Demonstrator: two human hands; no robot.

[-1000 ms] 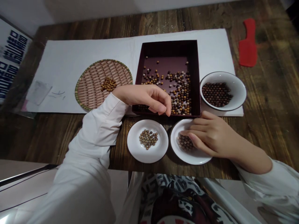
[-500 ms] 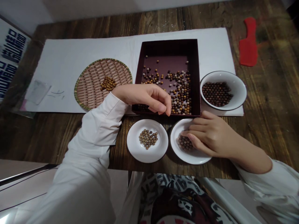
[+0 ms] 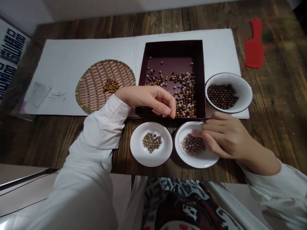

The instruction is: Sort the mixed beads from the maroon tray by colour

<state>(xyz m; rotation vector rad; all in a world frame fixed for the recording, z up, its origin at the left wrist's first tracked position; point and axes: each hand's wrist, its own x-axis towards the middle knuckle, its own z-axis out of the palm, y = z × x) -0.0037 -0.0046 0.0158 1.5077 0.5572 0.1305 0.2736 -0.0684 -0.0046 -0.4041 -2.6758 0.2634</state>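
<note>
The curled left grip [image 3: 153,101], its contents hidden, hangs at the near wall of the dark box [image 3: 172,48]; the open right grip [image 3: 227,137] lies beside the beads [image 3: 193,144] on the white saucer [image 3: 189,159].

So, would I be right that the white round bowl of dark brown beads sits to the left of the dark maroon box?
Not quite: the head view shows the white round bowl of dark brown beads to the right of the dark maroon box, not the left.

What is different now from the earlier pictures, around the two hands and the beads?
The right hand moved right across the white plate, uncovering more of its brown beads. The left hand stayed at the front edge of the dark box, and the loose beads inside look unchanged.
</note>
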